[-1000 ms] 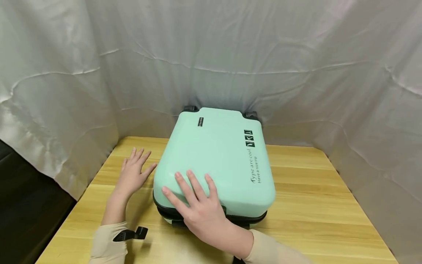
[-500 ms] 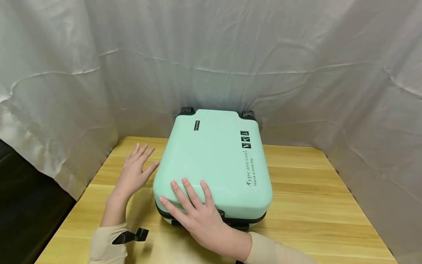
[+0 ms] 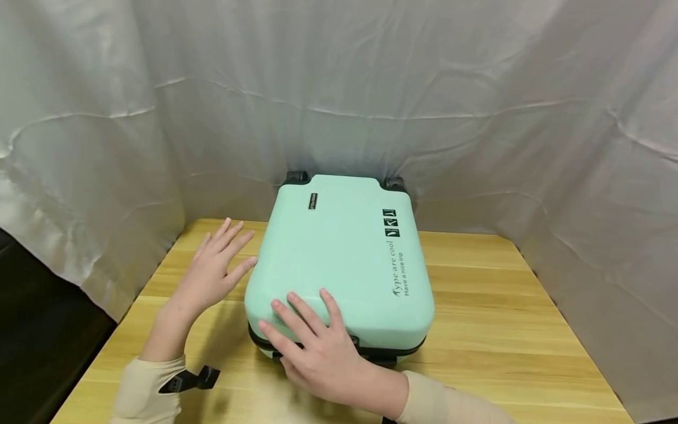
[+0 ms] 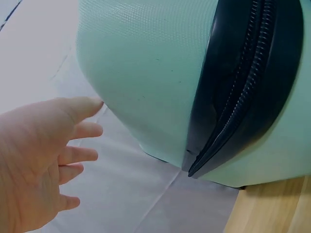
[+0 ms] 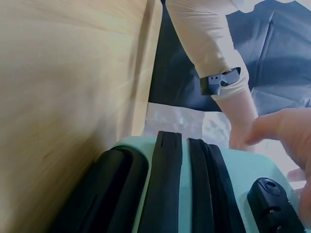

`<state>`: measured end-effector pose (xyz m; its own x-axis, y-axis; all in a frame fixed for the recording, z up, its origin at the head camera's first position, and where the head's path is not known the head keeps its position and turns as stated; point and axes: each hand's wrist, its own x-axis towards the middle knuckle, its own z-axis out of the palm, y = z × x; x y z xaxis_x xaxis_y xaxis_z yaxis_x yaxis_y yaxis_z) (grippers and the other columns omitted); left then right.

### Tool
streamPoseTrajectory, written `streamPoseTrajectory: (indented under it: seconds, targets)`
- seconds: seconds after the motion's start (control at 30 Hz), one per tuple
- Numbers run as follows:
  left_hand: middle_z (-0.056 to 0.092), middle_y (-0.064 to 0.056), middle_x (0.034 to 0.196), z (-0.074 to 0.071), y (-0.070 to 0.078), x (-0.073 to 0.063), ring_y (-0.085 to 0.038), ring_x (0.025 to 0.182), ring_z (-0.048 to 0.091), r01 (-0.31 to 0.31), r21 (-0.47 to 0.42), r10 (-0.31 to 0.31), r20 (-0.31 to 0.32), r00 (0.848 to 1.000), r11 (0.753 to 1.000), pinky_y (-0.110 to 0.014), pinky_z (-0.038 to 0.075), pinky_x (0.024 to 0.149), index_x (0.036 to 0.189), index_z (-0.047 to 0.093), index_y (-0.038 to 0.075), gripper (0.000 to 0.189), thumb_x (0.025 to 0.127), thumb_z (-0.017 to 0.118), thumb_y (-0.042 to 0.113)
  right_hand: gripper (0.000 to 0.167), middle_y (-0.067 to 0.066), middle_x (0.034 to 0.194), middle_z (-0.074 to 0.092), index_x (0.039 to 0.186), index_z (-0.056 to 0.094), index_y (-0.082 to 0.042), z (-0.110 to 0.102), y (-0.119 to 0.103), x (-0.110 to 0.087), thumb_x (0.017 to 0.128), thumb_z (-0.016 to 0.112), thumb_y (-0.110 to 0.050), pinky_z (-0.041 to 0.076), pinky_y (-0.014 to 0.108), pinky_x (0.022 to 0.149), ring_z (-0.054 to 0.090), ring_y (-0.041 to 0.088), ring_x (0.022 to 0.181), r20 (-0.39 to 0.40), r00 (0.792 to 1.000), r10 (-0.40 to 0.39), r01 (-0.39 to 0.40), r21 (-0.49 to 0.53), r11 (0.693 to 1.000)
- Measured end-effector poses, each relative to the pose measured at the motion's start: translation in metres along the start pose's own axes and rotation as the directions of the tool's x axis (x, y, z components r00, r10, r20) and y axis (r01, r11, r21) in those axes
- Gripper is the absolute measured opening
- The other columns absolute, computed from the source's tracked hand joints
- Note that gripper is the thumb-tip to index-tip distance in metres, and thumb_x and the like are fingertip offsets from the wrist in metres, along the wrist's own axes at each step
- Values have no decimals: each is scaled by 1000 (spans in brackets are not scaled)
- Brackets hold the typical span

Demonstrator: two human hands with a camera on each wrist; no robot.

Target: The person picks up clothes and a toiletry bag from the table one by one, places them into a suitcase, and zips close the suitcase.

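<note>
A mint-green hard-shell suitcase (image 3: 344, 247) lies flat on the wooden table, its wheels toward the back curtain. My right hand (image 3: 323, 359) rests with spread fingers on its near front edge. My left hand (image 3: 214, 268) is beside the left side, fingers straight, the thumb at or close to the shell; contact is unclear. In the left wrist view a black zipper (image 4: 248, 77) runs round the case's side. The right wrist view shows a black lock (image 5: 274, 204) and a black handle (image 5: 165, 179) on the near side.
The wooden table (image 3: 492, 330) extends on both sides of the suitcase. A grey curtain (image 3: 371, 88) hangs behind and along the sides. Something black (image 3: 42, 330) lies beyond the table's left edge.
The suitcase has shifted slightly left and its near end looks a little lower. My right hand's fingers have slid down toward its front edge. My left hand has risen slightly.
</note>
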<state>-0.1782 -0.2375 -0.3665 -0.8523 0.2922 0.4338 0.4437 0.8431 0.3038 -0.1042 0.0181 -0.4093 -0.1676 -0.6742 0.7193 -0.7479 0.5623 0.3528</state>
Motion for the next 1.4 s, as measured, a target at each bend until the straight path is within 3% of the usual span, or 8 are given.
streamPoseTrajectory:
  seconds: [0.13,0.27,0.5,0.63,0.8,1.0,1.27,1.4]
  targets:
    - [42,-17,152,-4,5,-4,-36,148,26,-80,42,80,-4,997,996,-65,21,115,142,51,14,51,96,59,36,49,13,136,59,131,61,-13,-8,9,-2,89,58,-39,42,62,98,55,33,127,-91,995,26,-19,78,997]
    - [50,-14,147,-5,13,-9,-34,145,33,-174,53,177,-54,983,983,-61,27,114,137,57,15,50,92,66,34,46,15,126,64,123,65,-7,-18,27,-8,94,53,-41,46,60,92,60,34,119,-171,983,64,-45,110,993]
    - [57,-10,141,-1,29,-17,-33,141,41,-359,74,366,-118,923,930,-41,18,124,134,59,17,56,93,55,55,44,18,118,67,116,67,-2,-37,61,-25,97,51,-39,43,59,90,62,37,111,-233,963,136,-120,81,989]
    - [58,-8,139,5,44,-19,-33,137,44,-440,105,450,-118,885,892,-44,17,124,135,59,18,64,94,45,64,42,19,113,68,110,68,-1,-46,81,-33,97,52,-37,44,56,92,62,38,107,-279,951,132,-129,28,991]
    - [59,-8,138,18,64,-20,-32,133,49,-517,175,541,-142,829,838,-58,32,113,136,57,17,69,91,47,68,43,22,110,68,107,68,2,-56,103,-44,97,53,-36,43,54,90,61,41,104,-302,940,160,-162,19,987]
    - [61,-9,136,31,82,-25,-36,130,52,-567,279,624,-197,756,775,-62,39,104,136,58,16,74,88,47,71,46,24,110,67,108,68,4,-64,122,-63,97,54,-38,43,54,83,59,44,104,-294,919,262,-258,52,965]
    - [67,-11,126,51,94,-29,-43,116,61,-586,388,703,-365,611,711,-63,45,93,125,66,13,69,88,50,69,47,24,111,67,110,68,3,-66,148,-88,96,55,-40,42,58,84,59,46,107,-281,891,357,-369,13,930]
    - [67,-13,126,60,96,-32,-41,114,63,-571,428,713,-393,580,700,-62,44,93,125,65,14,69,89,47,70,47,23,111,67,110,68,3,-63,159,-105,97,54,-41,44,58,84,59,45,108,-254,888,382,-400,-21,916]
